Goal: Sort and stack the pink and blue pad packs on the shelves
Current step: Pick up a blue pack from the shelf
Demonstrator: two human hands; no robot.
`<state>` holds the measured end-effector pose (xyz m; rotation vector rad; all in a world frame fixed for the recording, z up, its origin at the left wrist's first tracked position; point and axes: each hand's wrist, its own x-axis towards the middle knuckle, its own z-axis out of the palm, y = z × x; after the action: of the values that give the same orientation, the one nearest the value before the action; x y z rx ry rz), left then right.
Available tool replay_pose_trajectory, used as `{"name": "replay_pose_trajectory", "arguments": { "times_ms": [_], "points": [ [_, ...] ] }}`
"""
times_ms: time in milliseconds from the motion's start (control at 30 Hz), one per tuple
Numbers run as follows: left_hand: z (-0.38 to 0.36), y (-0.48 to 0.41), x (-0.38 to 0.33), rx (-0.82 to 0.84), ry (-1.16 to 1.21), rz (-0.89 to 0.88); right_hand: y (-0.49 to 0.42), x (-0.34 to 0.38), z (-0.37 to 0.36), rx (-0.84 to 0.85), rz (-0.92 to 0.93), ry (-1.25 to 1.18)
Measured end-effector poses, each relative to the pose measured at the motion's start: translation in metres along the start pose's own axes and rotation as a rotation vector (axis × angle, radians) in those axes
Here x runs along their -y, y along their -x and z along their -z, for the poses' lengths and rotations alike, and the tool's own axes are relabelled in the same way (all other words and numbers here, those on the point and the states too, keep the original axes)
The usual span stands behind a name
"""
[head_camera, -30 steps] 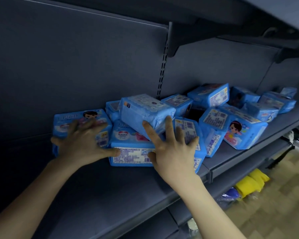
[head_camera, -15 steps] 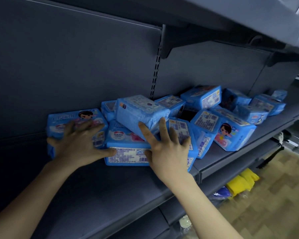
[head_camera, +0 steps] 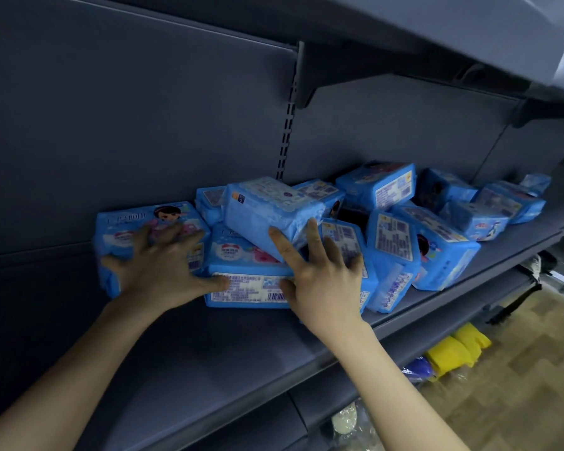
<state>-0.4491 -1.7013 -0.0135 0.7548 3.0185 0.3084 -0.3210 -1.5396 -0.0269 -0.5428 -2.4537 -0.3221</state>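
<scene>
Our left hand (head_camera: 157, 268) lies palm down on the left pack (head_camera: 127, 222), which stands at the left end of the heap on the shelf (head_camera: 209, 353). Its grip is wide open: the fingers are spread across the front of the pack, a little blurred, and the thumb reaches right to touch the edge of the flat pack (head_camera: 245, 288) beside it. It clasps nothing.

Our right hand (head_camera: 323, 275) is just to the right, also palm down with its grip open and the fingers straight. The forefinger touches the lower edge of the tilted pack (head_camera: 267, 209), which leans on top of the flat pack. The other fingers rest on an upright pack (head_camera: 345, 236) behind the hand, and the thumb lies against the flat pack's printed edge.

All the packs we see are blue. More of them (head_camera: 394, 255) lie jumbled to the right along the same shelf, some on end, some on their sides, reaching back to the rear panel (head_camera: 144, 125). An upper shelf (head_camera: 437, 27) hangs overhead. Below, at the right, something yellow (head_camera: 456, 349) sits near the floor (head_camera: 518, 402).
</scene>
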Motion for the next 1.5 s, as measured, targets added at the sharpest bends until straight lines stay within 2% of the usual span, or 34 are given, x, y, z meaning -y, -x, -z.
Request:
{"name": "replay_pose_trajectory", "arguments": {
  "times_ms": [133, 233, 300, 400, 433, 500, 567, 600, 700, 833, 867, 1000, 1133, 1233, 1500],
  "points": [
    [-0.003, -0.003, -0.009, -0.002, -0.017, 0.018, -0.002, -0.012, -0.003, -0.008, 0.052, -0.009],
    [-0.004, -0.004, -0.010, -0.007, -0.016, 0.032, -0.004, -0.022, 0.004, -0.065, 0.096, -0.225],
    [-0.005, -0.004, -0.010, -0.022, -0.020, 0.036, -0.004, -0.031, 0.014, -0.126, 0.045, -0.417],
    [-0.006, -0.003, -0.011, -0.043, -0.021, 0.039, -0.002, -0.046, 0.023, -0.142, -0.090, -0.414],
    [-0.007, -0.003, -0.011, -0.047, -0.023, 0.041, -0.002, -0.049, 0.025, -0.111, -0.144, -0.372],
    [-0.006, -0.003, -0.010, -0.036, -0.021, 0.037, -0.001, -0.049, 0.030, 0.074, -0.225, -0.301],
    [-0.003, -0.003, -0.011, -0.014, -0.001, 0.032, 0.002, -0.048, 0.027, 0.285, -0.247, -0.236],
    [-0.002, 0.000, -0.012, -0.020, -0.005, 0.030, 0.003, -0.047, 0.025, 0.335, -0.233, -0.196],
    [-0.002, 0.014, -0.030, -0.155, -0.046, -0.042, 0.007, -0.047, 0.024, 0.328, -0.243, -0.228],
    [-0.021, 0.033, -0.064, -0.574, 0.152, -0.481, 0.016, -0.057, 0.031, 0.274, -0.339, -0.269],
    [-0.023, 0.038, -0.076, -0.623, 0.228, -0.566, 0.020, -0.062, 0.033, 0.291, -0.360, -0.263],
    [-0.031, 0.047, -0.121, -0.583, 0.318, -0.707, 0.030, -0.087, 0.037, 0.361, -0.462, -0.306],
    [-0.044, 0.041, -0.148, -0.517, 0.118, -0.680, 0.033, -0.098, 0.032, 0.427, -0.478, -0.342],
    [-0.058, 0.038, -0.162, -0.478, 0.067, -0.684, 0.033, -0.105, 0.023, 0.401, -0.458, -0.374],
    [-0.077, 0.009, -0.192, -0.490, 0.224, -0.675, 0.021, -0.131, 0.000, 0.322, -0.376, -0.350]
  ]
}}
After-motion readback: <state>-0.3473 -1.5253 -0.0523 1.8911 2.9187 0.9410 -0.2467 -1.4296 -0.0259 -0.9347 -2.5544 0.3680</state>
